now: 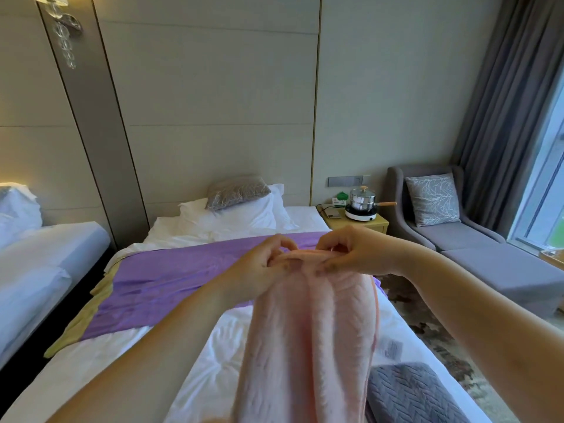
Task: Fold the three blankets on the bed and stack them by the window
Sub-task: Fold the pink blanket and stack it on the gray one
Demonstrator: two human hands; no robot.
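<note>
Two hands met at the top edge of the pink blanket [311, 346], held up over the bed [213, 346]. The left hand [262, 264] pinched that edge from the left and the right hand [357, 254] from the right, fingers curled into the fabric, knuckles almost touching.

The blanket hung from the fingers down toward the person as a narrow gathered column. Its long axis ran away from the grip; its lower end was out of view. Neither hand was nearer the edge.

Judgement: the next fold depends on working across that long axis.

The purple blanket [171, 279] lay spread flat beyond the hands, and the grey blanket [409, 392] lay at the near right. The window [546, 193] stood on the right-hand side.
</note>
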